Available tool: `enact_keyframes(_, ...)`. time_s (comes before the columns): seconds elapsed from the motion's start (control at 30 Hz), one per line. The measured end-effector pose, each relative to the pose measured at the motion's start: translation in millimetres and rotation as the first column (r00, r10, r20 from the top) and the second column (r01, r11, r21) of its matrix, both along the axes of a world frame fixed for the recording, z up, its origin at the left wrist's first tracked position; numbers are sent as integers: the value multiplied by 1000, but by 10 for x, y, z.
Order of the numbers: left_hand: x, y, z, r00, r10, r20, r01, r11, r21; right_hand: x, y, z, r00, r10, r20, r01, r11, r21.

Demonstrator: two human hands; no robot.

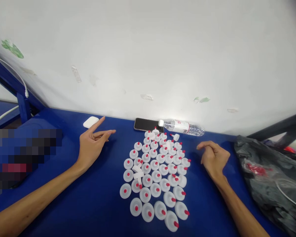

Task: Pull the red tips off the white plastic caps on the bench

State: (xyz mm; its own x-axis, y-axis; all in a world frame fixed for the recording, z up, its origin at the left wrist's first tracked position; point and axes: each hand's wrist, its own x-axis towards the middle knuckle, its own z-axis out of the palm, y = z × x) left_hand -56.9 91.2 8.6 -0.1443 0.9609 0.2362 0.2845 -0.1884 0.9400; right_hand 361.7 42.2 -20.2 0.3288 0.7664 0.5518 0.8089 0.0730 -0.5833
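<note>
On the blue table, many white nozzle caps (156, 176) with small red tips form a dense group between my hands, most standing base down. A few lie on their sides, such as the tipped cap (138, 175) at the left of the group. My left hand (90, 143) hovers left of the caps, empty, its index finger stretched out and fingers apart. To the right of the group, my right hand (214, 158) is loosely curled, fingers folded in and index finger bent, with nothing visible in it. Neither hand touches a cap.
Behind the caps lie a black phone (148, 125) and a clear plastic bottle (184, 127) on its side. A white rounded case (90, 122) sits beyond my left hand. A dark plastic bag (263, 184) fills the right side, and a white wall (148, 59) borders the table's back.
</note>
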Motion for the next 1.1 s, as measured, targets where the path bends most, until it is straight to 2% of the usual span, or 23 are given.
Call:
enact_keyframes(0.1, -21, 18, -33, 1000, 21, 10, -21, 1000, -5, 1, 4, -7, 1000, -6, 14, 6, 1000, 11)
enact_keyframes(0.23, -88, 22, -90, 999, -37, 28, 39, 996, -77, -74, 31, 50, 1000, 11, 19, -12, 999, 46)
enact_keyframes(0.4, -124, -18, -120, 994, -92, 52, 98, 988, -122, -207, 38, 139, 994, -5, -107, 14, 996, 88)
enact_keyframes(0.47, -101, -24, -109, 995, -83, 51, 87, 992, -88, -230, 36, 155, 989, -8, -148, 23, 995, 97)
enact_keyframes(0.63, -2, 10, -66, 999, 17, 30, -19, 996, 90, -169, 18, 106, 983, -4, -182, 20, 996, 90)
enact_keyframes(0.73, 20, 26, -57, 999, 37, 14, -38, 992, 122, -102, -10, 40, 981, 7, -196, 3, 999, 51)
enact_keyframes(0.9, -8, -17, -31, 998, 47, -36, -45, 998, 52, -69, -33, -8, 981, -4, -195, 12, 999, 39)
enact_keyframes(1.0, -24, -43, -23, 997, 19, -71, -21, 1000, -16, -109, -14, 36, 984, -15, -178, 30, 996, 83)
enact_keyframes(1.1, -23, -45, -34, 998, 19, -54, -20, 1000, -16, -165, 15, 114, 989, -40, -142, 61, 988, 145)
